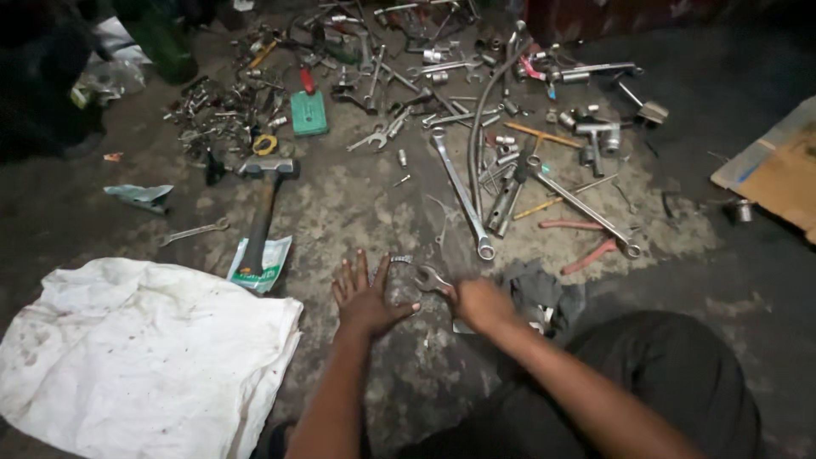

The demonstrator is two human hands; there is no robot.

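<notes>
Nearest, the left hand (367, 299) presses flat on the floor (357, 212), fingers spread, while the right hand (478, 301) closes around an open-end spanner (427, 278) just beside it. A white cloth (144, 357) lies left; hammer (262, 204) and scattered wrenches (476, 161) remain unsorted farther off.

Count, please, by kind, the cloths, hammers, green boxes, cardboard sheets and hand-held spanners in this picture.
Cloths: 2, a large white cloth and a crumpled dark grey rag.
Hammers: 1, a steel-headed hammer with a dark handle.
Green boxes: 1, flat green plastic box.
Cardboard sheets: 1, brown cardboard sheet.
Hand-held spanners: 1, silver open-ended steel spanner in the right hand.
Total: 6.
</notes>
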